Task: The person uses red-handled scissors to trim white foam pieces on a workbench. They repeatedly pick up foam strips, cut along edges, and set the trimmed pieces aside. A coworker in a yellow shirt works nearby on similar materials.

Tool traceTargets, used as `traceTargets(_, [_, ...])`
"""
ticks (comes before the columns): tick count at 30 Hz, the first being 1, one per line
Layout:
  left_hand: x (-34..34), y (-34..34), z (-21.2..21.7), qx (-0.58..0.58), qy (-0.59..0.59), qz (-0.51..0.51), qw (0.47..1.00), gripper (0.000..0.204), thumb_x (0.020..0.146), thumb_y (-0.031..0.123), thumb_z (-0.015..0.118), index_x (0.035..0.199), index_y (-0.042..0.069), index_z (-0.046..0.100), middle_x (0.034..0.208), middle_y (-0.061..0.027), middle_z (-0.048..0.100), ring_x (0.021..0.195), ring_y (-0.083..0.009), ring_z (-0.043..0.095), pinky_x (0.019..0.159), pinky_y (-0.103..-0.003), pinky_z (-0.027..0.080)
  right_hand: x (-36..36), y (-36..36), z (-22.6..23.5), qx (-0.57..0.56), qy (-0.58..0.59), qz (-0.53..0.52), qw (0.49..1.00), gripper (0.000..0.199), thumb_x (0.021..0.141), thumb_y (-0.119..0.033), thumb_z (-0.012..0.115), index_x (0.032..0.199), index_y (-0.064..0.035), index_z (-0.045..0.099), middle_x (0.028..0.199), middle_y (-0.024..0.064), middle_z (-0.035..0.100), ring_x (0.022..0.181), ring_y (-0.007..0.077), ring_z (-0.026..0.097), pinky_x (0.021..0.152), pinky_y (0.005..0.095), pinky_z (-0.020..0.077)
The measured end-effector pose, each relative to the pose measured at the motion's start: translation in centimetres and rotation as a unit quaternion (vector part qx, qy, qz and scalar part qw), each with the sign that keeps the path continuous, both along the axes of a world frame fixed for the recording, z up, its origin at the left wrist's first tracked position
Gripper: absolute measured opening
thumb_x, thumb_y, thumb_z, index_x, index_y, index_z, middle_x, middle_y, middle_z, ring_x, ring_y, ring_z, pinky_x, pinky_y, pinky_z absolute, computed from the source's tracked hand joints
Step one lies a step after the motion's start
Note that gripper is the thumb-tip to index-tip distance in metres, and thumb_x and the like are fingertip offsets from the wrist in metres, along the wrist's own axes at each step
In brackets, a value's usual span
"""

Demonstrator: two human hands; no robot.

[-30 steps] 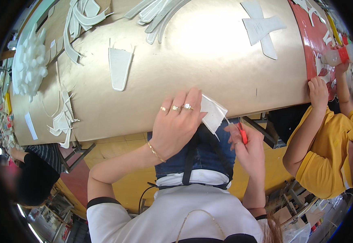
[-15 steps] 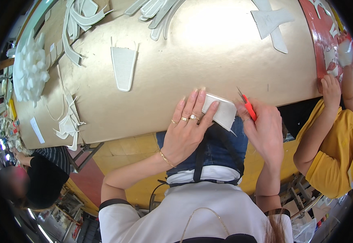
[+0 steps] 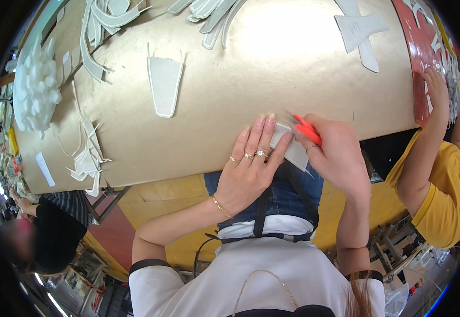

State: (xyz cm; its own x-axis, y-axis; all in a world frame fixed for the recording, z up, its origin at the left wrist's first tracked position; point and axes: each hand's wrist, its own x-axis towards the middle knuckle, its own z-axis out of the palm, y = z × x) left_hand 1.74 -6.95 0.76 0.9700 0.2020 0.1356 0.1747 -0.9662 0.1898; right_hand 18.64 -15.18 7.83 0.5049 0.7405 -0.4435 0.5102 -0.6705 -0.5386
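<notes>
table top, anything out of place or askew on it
Two things overhang the near edge of the table, so they look askew: an end of the tangled white scraps at the left, and the lower corner of the white piece under the left hand.

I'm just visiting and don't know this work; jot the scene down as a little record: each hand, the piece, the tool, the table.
Left hand: laid over part of a white panel
Right hand: holding red-handled snips, blades blurred
White panel: at the table's near edge, one corner overhanging
Table: gold-brown
Ahead, to the left: tapered white panel, loose ends at its wide end
Far right: co-worker in yellow
</notes>
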Motion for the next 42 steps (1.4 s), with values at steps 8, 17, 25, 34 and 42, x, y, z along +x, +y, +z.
traceTargets(8, [0.2, -0.1, 0.3, 0.044, 0.015, -0.001, 0.999, 0.046, 0.095, 0.017, 0.049, 0.142, 0.015, 0.052, 0.145, -0.0213, 0.05, 0.138, -0.0314, 0.046, 0.116, -0.043, 0.032, -0.2, -0.3, -0.1, 0.108, 0.109, -0.101, 0.983, 0.019, 0.093, -0.013, 0.066, 0.084, 0.0032, 0.06, 0.061, 0.0056, 0.041, 0.059, 0.0113, 0.037, 0.054, 0.0284, 0.0343])
traceTargets(17, [0.2, -0.1, 0.4, 0.056, 0.035, -0.008, 0.998, 0.057, 0.089, 0.041, 0.065, 0.141, 0.017, 0.055, 0.146, -0.021, 0.049, 0.139, -0.0312, 0.044, 0.117, -0.045, 0.029, 0.0, -4.5, -0.8, 0.076, 0.067, -0.156, 0.983, 0.025, 0.09, -0.013, 0.069, 0.076, 0.0043, 0.057, 0.058, 0.005, 0.039, 0.058, 0.0115, 0.033, 0.052, 0.028, 0.0314])
traceTargets(25, [0.6, -0.4, 0.9, -0.01, 0.028, 0.031, 0.999, 0.068, 0.093, 0.046, 0.06, 0.141, -0.001, 0.048, 0.147, -0.0164, 0.05, 0.14, -0.0286, 0.044, 0.118, -0.046, 0.024, 0.0, -5.1, -1.5, 0.094, 0.037, -0.136, 0.986, 0.015, 0.084, -0.008, 0.069, 0.081, 0.0047, 0.063, 0.058, 0.0094, 0.042, 0.055, 0.0148, 0.036, 0.053, 0.0286, 0.0344])
traceTargets(34, [0.8, -0.8, 1.3, 0.029, 0.066, 0.038, 0.997, 0.067, 0.096, 0.046, 0.056, 0.144, 0.0, 0.046, 0.147, -0.0154, 0.05, 0.14, -0.0271, 0.044, 0.121, -0.044, 0.018, 0.1, -4.8, -1.4, 0.062, 0.05, -0.154, 0.985, 0.019, 0.082, -0.015, 0.069, 0.076, 0.0015, 0.063, 0.06, 0.0187, 0.053, 0.055, 0.0359, 0.052, 0.057, 0.0376, 0.0437])
traceTargets(42, [0.8, -0.8, 1.4, 0.058, 0.085, 0.036, 0.994, 0.068, 0.096, 0.048, 0.054, 0.145, 0.001, 0.046, 0.148, -0.0147, 0.048, 0.142, -0.0264, 0.041, 0.122, -0.044, 0.014, 0.6, -4.7, -1.2, 0.037, 0.063, -0.149, 0.986, 0.019, 0.082, -0.016, 0.068, 0.076, 0.0016, 0.063, 0.059, 0.0183, 0.052, 0.053, 0.0335, 0.051, 0.056, 0.0381, 0.044])
